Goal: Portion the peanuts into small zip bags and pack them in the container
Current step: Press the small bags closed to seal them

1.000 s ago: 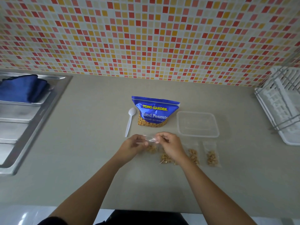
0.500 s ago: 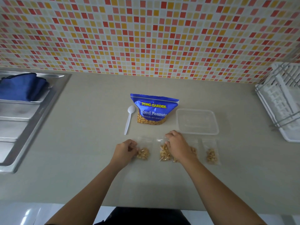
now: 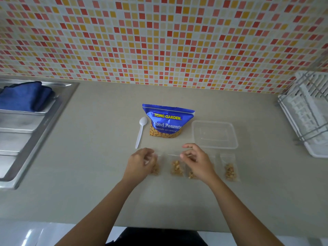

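Several small clear zip bags with peanuts lie in a row on the counter. My left hand (image 3: 142, 164) hovers with loosely curled fingers over the leftmost bag (image 3: 156, 170), hiding part of it. The second bag (image 3: 176, 168) lies between my hands. My right hand (image 3: 197, 160), fingers relaxed and holding nothing, covers most of the third bag (image 3: 190, 174). The rightmost bag (image 3: 230, 170) lies apart. Behind them stand the blue peanut pouch (image 3: 167, 121) and the empty clear container (image 3: 214, 146), with a white plastic spoon (image 3: 141, 132) left of the pouch.
A steel sink (image 3: 40, 128) with a blue cloth (image 3: 24, 96) fills the left side. A white dish rack (image 3: 308, 112) stands at the right edge. The tiled wall rises behind the counter, whose front edge (image 3: 159, 226) runs close to my body.
The bag I held up between both hands went down at the left end of the row. Both hands have since let go and lifted slightly off the bags.
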Tool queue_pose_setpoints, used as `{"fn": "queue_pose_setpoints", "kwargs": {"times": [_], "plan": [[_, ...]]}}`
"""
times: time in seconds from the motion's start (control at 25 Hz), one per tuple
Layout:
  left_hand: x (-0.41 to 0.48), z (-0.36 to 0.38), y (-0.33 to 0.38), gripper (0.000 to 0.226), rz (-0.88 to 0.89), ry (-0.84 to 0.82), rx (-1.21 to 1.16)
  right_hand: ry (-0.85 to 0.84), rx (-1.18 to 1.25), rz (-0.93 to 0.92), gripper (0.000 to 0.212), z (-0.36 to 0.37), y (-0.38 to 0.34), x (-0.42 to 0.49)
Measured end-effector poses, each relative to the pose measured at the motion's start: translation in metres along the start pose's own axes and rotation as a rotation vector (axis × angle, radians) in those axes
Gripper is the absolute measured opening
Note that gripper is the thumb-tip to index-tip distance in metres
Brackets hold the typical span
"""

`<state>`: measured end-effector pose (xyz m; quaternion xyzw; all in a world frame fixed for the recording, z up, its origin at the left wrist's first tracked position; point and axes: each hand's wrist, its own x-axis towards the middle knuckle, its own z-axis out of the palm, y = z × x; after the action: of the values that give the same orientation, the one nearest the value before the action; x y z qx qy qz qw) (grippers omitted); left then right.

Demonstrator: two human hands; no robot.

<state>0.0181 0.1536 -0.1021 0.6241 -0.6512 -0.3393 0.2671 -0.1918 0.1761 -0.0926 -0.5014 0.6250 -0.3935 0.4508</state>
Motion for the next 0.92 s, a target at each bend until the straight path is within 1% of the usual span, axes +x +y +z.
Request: {"fn": "queue_pose_setpoints", "kwargs": {"times": [0.08, 0.12, 0.16, 0.28, 0.36, 0.4, 0.48, 0.56, 0.68, 0.72, 0.8, 0.92], "plan": [[0.001, 0.004, 0.021, 0.029, -0.045, -0.228, -0.318, 0.005, 0.089, -0.021, 0.028, -0.001, -0.010, -0.005], [0.002, 0.009, 0.028, 0.030, -0.033, -0.302, -0.389, 0.021, 0.112, -0.035, 0.028, -0.002, -0.016, -0.005], [0.001, 0.013, 0.035, 0.026, -0.013, -0.316, -0.423, 0.041, 0.144, -0.043, 0.028, -0.003, -0.022, -0.005], [-0.001, 0.020, 0.052, 0.005, -0.040, -0.212, -0.615, 0.170, 0.251, -0.017, 0.019, -0.008, -0.033, -0.005], [-0.001, 0.022, 0.058, 0.006, -0.065, -0.199, -0.682, 0.249, 0.362, 0.079, 0.007, -0.005, -0.034, -0.007], [-0.002, 0.023, 0.062, 0.007, -0.063, -0.199, -0.676, 0.280, 0.397, 0.102, 0.005, -0.001, -0.034, -0.010], [-0.003, 0.027, 0.067, 0.008, -0.066, -0.187, -0.658, 0.366, 0.436, 0.094, 0.012, 0.007, -0.034, -0.013], [-0.006, 0.026, 0.074, 0.010, -0.084, -0.147, -0.654, 0.418, 0.470, 0.091, 0.015, 0.012, -0.036, -0.015], [-0.002, 0.020, 0.079, 0.015, -0.053, -0.094, -0.625, 0.365, 0.372, 0.087, 0.012, 0.017, -0.030, -0.015], [0.001, 0.018, 0.080, 0.014, -0.033, -0.096, -0.591, 0.349, 0.327, 0.072, 0.015, 0.019, -0.028, -0.016], [0.005, 0.016, 0.080, 0.007, 0.016, -0.098, -0.476, 0.373, 0.261, 0.049, 0.019, 0.023, -0.027, -0.017], [0.002, 0.015, 0.082, 0.005, 0.061, -0.043, -0.341, 0.400, 0.201, 0.015, 0.010, 0.023, -0.033, -0.018]]}}
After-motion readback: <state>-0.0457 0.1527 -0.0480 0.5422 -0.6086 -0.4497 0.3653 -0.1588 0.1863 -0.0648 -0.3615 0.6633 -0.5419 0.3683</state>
